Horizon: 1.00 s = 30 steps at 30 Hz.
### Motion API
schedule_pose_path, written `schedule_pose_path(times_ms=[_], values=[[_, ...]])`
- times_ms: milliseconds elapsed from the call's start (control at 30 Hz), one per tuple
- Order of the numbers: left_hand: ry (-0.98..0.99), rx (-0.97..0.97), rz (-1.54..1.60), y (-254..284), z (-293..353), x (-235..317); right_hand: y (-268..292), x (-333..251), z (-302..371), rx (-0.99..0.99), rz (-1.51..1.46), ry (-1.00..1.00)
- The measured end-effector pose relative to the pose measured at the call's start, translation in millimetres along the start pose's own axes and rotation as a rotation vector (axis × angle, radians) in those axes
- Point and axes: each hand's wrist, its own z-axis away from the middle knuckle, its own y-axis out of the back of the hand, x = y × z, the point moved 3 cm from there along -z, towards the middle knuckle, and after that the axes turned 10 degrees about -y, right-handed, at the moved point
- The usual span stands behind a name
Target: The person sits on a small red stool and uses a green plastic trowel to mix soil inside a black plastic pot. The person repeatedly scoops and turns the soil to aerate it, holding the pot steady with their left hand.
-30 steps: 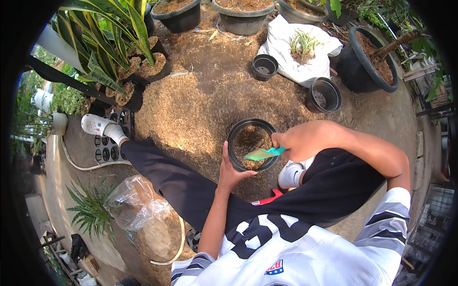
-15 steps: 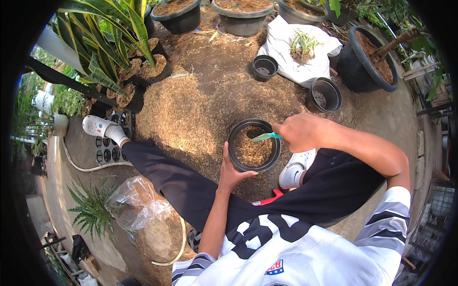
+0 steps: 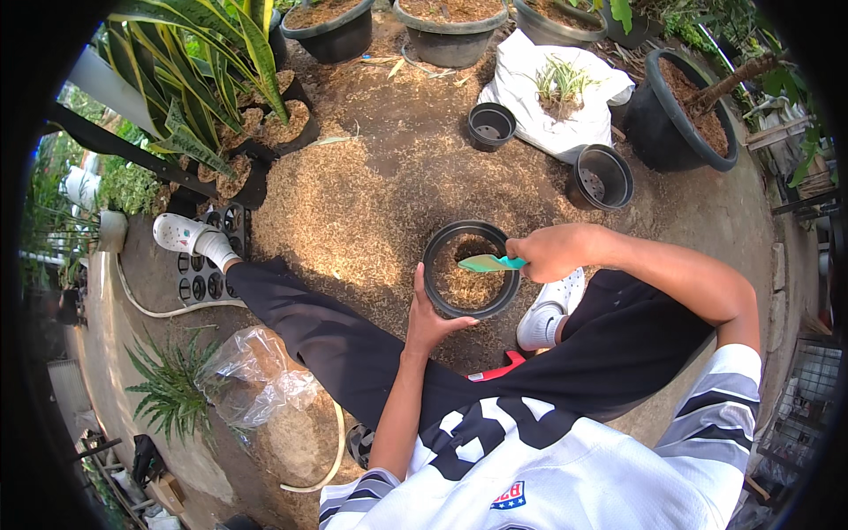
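Observation:
A round black plant pot [image 3: 435, 288] stands on the ground between my legs, part filled with loose brown potting mix [image 3: 470, 284]. My left hand [image 3: 430, 320] grips its near left side, thumb along the near rim and fingers up the left wall. In my right hand [image 3: 556, 252] is a small green hand trowel [image 3: 491, 263], its handle wrapped by my fingers. The blade reaches over the right rim into the pot, above the mix, pointing left. Whether the tip touches the mix I cannot tell.
Two black pots, a small one [image 3: 490, 126] and a larger one [image 3: 601, 177], stand beyond, near a white sack [image 3: 521, 93] bearing a small plant. A red-handled tool [image 3: 497, 366] lies near my right leg. At left are a clear plastic bag [image 3: 256, 375] and a leafy plant [image 3: 172, 384].
My right hand has shifted slightly right, and the trowel blade has turned flatter and sits a little lower in the picture. My left hand and the pot keep their place.

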Motion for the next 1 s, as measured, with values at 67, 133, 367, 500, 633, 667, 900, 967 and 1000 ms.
schedule_pose_path(times_ms=[67, 133, 367, 500, 633, 667, 900, 967, 1000], values=[[-0.015, 0.004, 0.020, -0.4, 0.4, 0.0, 6.2, -5.0, 9.5, -0.012, -0.035, -0.002], [-0.019, 0.011, 0.019, 0.7, 1.0, -0.6, 11.5, -8.3, 11.3, -0.002, -0.061, -0.001], [-0.014, 0.012, 0.069, -2.8, -0.4, -0.3, 2.0, -7.4, 3.1, 0.011, -0.064, -0.031], [-0.021, 0.018, 0.074, -1.1, 0.3, -1.6, 25.6, -19.0, 17.7, -0.018, -0.248, -0.028], [-0.006, 0.008, 0.036, 0.0, -0.1, 2.0, 22.4, -12.3, 12.7, 0.036, -0.084, -0.094], [-0.003, 0.005, 0.051, -0.9, -0.8, 3.0, 15.6, -10.7, 10.0, 0.012, -0.055, -0.126], [-0.007, 0.012, 0.053, -0.7, 1.1, -3.1, 25.9, -10.4, 12.9, 0.073, -0.222, -0.077], [-0.010, 0.015, 0.031, -0.5, 2.5, -4.1, 29.3, -7.7, 11.5, 0.103, -0.167, -0.119], [-0.014, 0.014, 0.020, -0.8, 2.1, -3.8, 26.0, -7.0, 9.7, 0.065, -0.141, -0.134]])
